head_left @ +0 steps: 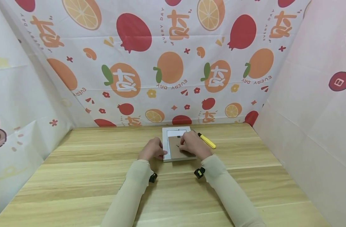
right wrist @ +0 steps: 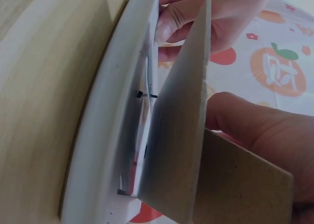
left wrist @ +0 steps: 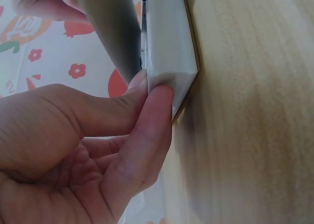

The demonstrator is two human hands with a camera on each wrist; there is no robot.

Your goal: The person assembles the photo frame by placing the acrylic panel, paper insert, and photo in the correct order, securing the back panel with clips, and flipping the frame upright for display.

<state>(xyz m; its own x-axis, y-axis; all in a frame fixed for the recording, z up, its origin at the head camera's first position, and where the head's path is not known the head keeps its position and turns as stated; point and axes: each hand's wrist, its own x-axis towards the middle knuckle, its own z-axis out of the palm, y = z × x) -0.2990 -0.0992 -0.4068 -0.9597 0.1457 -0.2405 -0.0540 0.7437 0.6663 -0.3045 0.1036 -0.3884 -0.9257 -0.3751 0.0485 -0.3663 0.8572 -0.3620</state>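
A white frame (head_left: 165,142) lies on the table with a brown backing board (head_left: 175,153) tilted over its opening. At the lower left corner, my left hand (head_left: 153,149) pinches the frame edge between thumb and fingers; the left wrist view shows this hand (left wrist: 88,140) on the frame (left wrist: 169,37). My right hand (head_left: 194,144) grips the board by its back. In the right wrist view, the board (right wrist: 181,116) stands at an angle to the frame (right wrist: 105,111), its brown flap (right wrist: 240,184) sticking out beside the right hand (right wrist: 279,135). Some right fingertips are hidden.
A yellow-handled tool (head_left: 207,141) lies right of the frame, close to my right hand. Behind the wooden table (head_left: 104,176) hangs a fruit-print cloth (head_left: 167,94), with pale cloths along both sides. Small black tabs (right wrist: 140,94) stick out from the frame's inner edge.
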